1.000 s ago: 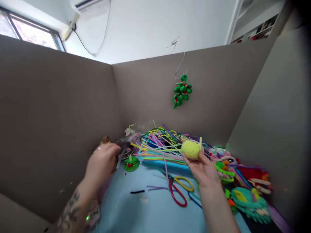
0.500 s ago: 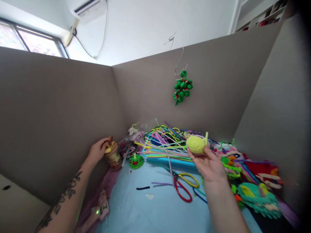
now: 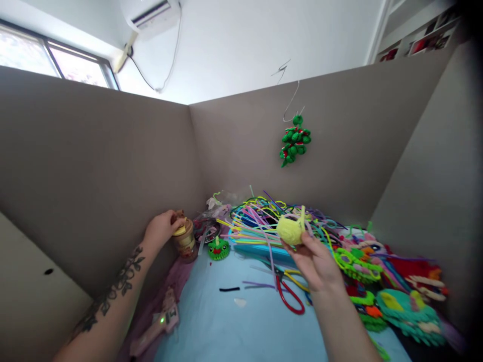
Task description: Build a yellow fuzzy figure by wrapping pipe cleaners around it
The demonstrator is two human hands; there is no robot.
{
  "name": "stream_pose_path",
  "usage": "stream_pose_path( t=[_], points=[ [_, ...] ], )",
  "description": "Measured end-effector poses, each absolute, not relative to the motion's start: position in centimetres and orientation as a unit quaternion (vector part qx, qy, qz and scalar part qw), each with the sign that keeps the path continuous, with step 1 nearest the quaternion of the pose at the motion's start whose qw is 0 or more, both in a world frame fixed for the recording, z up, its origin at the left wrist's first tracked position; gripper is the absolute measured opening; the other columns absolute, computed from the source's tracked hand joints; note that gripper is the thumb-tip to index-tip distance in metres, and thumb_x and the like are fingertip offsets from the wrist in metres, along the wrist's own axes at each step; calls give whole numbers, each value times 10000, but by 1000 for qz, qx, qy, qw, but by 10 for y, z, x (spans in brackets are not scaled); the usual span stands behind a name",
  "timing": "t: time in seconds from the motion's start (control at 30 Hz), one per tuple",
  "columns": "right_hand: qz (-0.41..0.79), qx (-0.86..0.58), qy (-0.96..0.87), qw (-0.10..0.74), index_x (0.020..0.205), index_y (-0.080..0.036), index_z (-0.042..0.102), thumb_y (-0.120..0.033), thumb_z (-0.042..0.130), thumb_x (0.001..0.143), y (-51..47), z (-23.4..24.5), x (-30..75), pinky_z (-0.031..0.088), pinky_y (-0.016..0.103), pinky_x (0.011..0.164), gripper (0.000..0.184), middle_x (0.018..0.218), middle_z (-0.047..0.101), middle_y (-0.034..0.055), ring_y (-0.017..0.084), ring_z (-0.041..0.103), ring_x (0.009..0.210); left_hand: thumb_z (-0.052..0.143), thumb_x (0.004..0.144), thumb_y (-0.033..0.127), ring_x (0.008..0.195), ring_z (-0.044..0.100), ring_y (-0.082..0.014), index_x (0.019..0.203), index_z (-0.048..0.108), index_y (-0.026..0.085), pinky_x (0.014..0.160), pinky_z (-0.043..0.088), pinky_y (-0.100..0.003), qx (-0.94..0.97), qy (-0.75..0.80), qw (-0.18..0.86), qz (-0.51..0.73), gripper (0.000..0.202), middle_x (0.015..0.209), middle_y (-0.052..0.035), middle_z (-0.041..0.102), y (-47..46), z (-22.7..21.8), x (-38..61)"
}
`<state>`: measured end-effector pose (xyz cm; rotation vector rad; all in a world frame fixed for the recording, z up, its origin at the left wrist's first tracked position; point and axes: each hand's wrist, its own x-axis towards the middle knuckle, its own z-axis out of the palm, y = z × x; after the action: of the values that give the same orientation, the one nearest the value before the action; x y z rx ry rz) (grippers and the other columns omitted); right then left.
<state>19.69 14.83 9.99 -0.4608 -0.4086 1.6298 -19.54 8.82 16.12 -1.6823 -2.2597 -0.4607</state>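
Observation:
My right hand (image 3: 315, 261) holds up a yellow pipe-cleaner ball (image 3: 290, 229) with a short stem sticking up, pinched between thumb and fingers above the blue mat (image 3: 234, 327). My left hand (image 3: 161, 229) is closed round the yellow lid of a small brown jar (image 3: 184, 241) standing at the back left, close to the grey partition. A small green frog figure (image 3: 218, 248) sits just right of the jar.
A heap of coloured pipe cleaners (image 3: 260, 216) lies on a blue tray at the back. Red-and-yellow scissors (image 3: 289, 291) lie mid-mat. A pink glue gun (image 3: 160, 322) lies at the left. Finished craft pieces (image 3: 400, 301) crowd the right. A green ornament (image 3: 294, 141) hangs on the partition.
My left hand has come off the clutter and taken hold of the jar's lid. My right hand with the yellow ball has shifted slightly left and tilted.

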Motion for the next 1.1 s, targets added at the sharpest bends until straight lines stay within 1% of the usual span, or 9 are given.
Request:
stream_pose_path(
  t=[0.1,0.2,0.3,0.57,0.7,0.87,0.93,1.03,1.1],
  points=[
    [727,-210,-170,631,748,-180,637,-150,695,665,145,100,191,522,479,837,106,811,708,0,179,658,790,530,767,483,903,597,-285,957,608,132,767,445,-350,-602,-768,198,-91,407,965,-152,640,90,182,-190],
    [735,-214,-137,628,726,-187,632,-133,665,679,148,99,192,525,465,841,79,791,708,-15,162,655,776,519,785,251,921,592,-201,959,618,180,801,428,-272,-706,-699,106,-32,212,1007,-84,641,98,198,-194],
    [738,-216,-122,628,752,-191,638,-119,634,698,151,101,195,520,460,857,90,794,711,-13,154,655,776,480,793,153,840,609,-163,856,653,171,761,425,-224,-714,-698,40,39,186,914,-59,678,111,206,-200],
    [731,-227,-97,636,748,-193,627,-128,582,744,148,111,203,531,457,828,79,768,714,-4,153,660,779,486,843,320,837,653,-315,734,665,77,768,462,-384,-605,-784,134,28,321,789,-205,675,129,217,-190],
    [731,-227,-92,637,767,-195,627,-138,583,748,148,113,203,542,449,800,75,778,715,-1,154,662,771,390,906,241,924,633,-303,869,620,19,822,444,-450,-577,-796,181,-36,321,880,-225,662,138,218,-179],
    [736,-222,-100,631,754,-196,620,-142,615,726,144,114,202,554,434,747,62,763,711,-5,159,661,751,476,872,258,820,652,-206,780,588,47,798,470,-330,-583,-784,172,-126,256,765,-129,662,156,227,-163],
    [738,-217,-98,631,764,-201,622,-141,613,729,143,115,203,558,427,728,71,753,708,-9,160,660,750,461,875,266,865,640,-202,871,592,49,819,466,-327,-588,-769,185,-171,254,845,-121,662,149,231,-155],
    [736,-217,-93,635,785,-209,629,-144,601,740,145,115,205,560,422,711,83,747,707,-10,161,658,745,354,907,245,1081,547,-215,1160,482,107,935,417,-367,-548,-738,255,-301,316,1126,-138,576,114,212,-141],
    [731,-218,-95,640,785,-212,630,-151,597,744,147,112,205,559,418,710,81,743,706,-12,160,656,738,436,860,260,1100,523,-223,1201,421,163,932,430,-381,-412,-672,304,-535,354,1163,-119,516,84,174,-133]
  ],
)
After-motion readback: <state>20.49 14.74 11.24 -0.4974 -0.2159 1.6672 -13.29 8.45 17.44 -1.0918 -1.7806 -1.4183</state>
